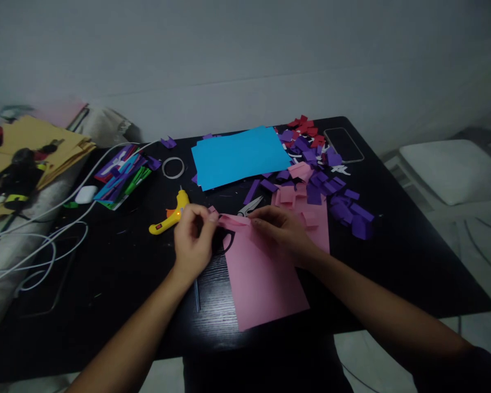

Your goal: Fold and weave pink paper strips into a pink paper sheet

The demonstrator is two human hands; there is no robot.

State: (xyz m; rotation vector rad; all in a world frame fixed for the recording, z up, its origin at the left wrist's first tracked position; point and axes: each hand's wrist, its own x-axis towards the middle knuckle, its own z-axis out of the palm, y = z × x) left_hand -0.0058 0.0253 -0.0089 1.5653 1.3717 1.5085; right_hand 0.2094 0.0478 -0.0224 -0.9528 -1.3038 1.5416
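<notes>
Between my two hands a narrow folded pink paper strip [235, 220] is stretched level. My left hand [193, 234] pinches its left end, and my right hand [281, 228] pinches the right end. Beneath them lies a large pink paper sheet [265, 278] on the black table. Scissors [251, 206] rest just beyond the strip, blades pointing away to the right, with a black handle loop partly covered by my left hand. A yellow hot glue gun [174, 213] lies just left of my left hand. A glue stick [197, 295] sits below that hand.
Blue paper sheets [241, 157] lie at the back. Purple paper pieces [343, 207] and red scraps [305, 128] are heaped on the right, near a clear rectangular frame [343, 144]. A tape ring [173, 167], coloured paper strips [123, 174] and white cables [53, 234] occupy the left.
</notes>
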